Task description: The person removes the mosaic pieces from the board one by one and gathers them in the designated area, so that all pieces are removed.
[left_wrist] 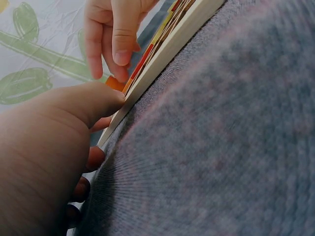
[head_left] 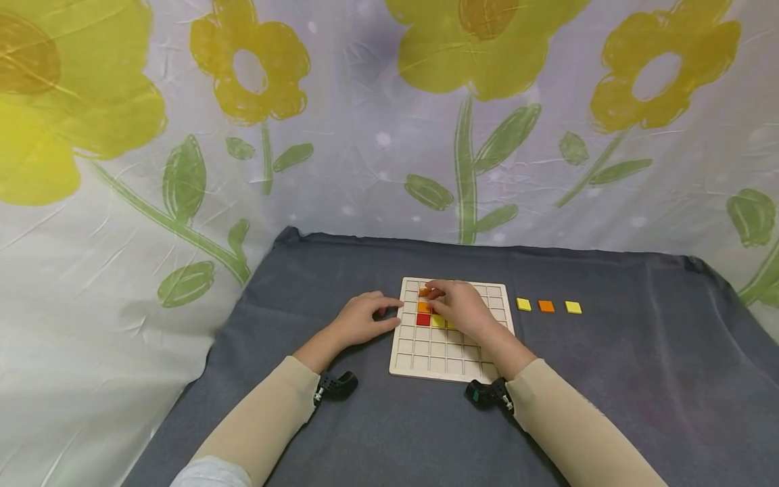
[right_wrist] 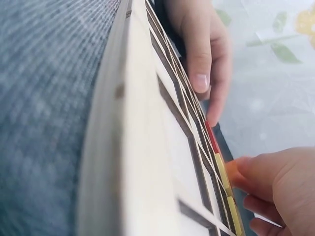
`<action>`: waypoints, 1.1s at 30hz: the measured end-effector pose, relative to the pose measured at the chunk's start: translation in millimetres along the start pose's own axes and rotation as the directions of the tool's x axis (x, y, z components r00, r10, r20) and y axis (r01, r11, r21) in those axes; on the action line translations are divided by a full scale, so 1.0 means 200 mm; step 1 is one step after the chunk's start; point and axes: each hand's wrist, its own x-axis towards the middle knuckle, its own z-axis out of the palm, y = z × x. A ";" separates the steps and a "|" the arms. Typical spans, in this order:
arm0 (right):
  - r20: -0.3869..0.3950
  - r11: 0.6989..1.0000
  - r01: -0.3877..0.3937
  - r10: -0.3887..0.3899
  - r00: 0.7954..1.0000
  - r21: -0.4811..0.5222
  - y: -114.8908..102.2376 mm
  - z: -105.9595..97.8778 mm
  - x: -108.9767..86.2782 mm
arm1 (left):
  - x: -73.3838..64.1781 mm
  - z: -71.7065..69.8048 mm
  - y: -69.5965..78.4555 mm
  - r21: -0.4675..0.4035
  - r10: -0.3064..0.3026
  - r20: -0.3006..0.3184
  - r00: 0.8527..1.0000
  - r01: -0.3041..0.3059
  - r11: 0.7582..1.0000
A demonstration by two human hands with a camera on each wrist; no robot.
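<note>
A pale wooden grid board (head_left: pixel 420 365) lies on the dark cloth. My left hand (head_left: pixel 359 319) is at its left edge, thumb and forefinger touching the rim. My right hand (head_left: pixel 465 308) reaches over the board's upper part and pinches an orange square tile (head_left: pixel 424 293) between thumb and fingertips, close over the grid. Just below, another orange tile (head_left: pixel 423 308) sits in a cell, with a red tile (head_left: pixel 423 320) under it. Beside the red one is a yellow tile (head_left: pixel 437 322); a further yellow tile is partly hidden by the right hand.
Right of the board, a yellow tile (head_left: pixel 523 304), an orange tile (head_left: pixel 546 306) and a second yellow tile (head_left: pixel 573 308) lie in a row on the grey cloth (head_left: pixel 608 379). A flower-printed curtain (head_left: pixel 359 169) stands behind the table. Each wrist carries a black camera mount.
</note>
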 end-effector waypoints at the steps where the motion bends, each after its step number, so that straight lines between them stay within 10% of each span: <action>1: -0.003 1.000 0.002 -0.002 1.000 -0.002 0.00 0.00 0.00 | 0.00 0.00 0.00 0.000 -0.001 0.000 1.000 0.001 1.000; 15: 0.056 0.981 0.071 -0.062 0.997 -0.181 -0.02 -0.05 -0.01 | 0.00 0.00 0.00 0.012 -0.002 0.009 1.000 0.002 1.000; 33: 0.189 0.902 0.014 0.075 0.979 -0.432 -0.10 -0.07 0.19 | -0.01 -0.02 0.03 0.010 0.015 -0.003 1.000 -0.015 1.000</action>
